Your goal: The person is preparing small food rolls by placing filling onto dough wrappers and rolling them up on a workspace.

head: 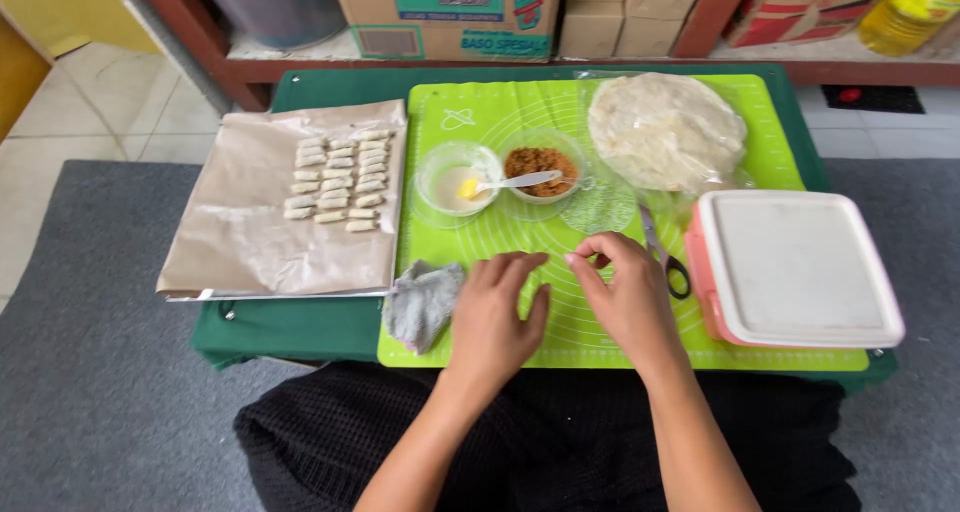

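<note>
While your left hand (495, 312) lies flat, open and empty on the mat (480, 122), your right hand (625, 292) pinches something I can't tell; prep step, wrappers (665, 130) beyond.

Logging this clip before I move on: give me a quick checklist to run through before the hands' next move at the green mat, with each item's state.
1. Left hand on green mat: ok.
2. Right hand fingers free of scissors: ok.
3. Anything pinched in the right fingers: cannot tell.
4. Filling bowl with spoon upright: ok.
5. Wrapper stack covered in plastic: ok.
6. Tray has bare paper beside the rolls: ok.
</note>
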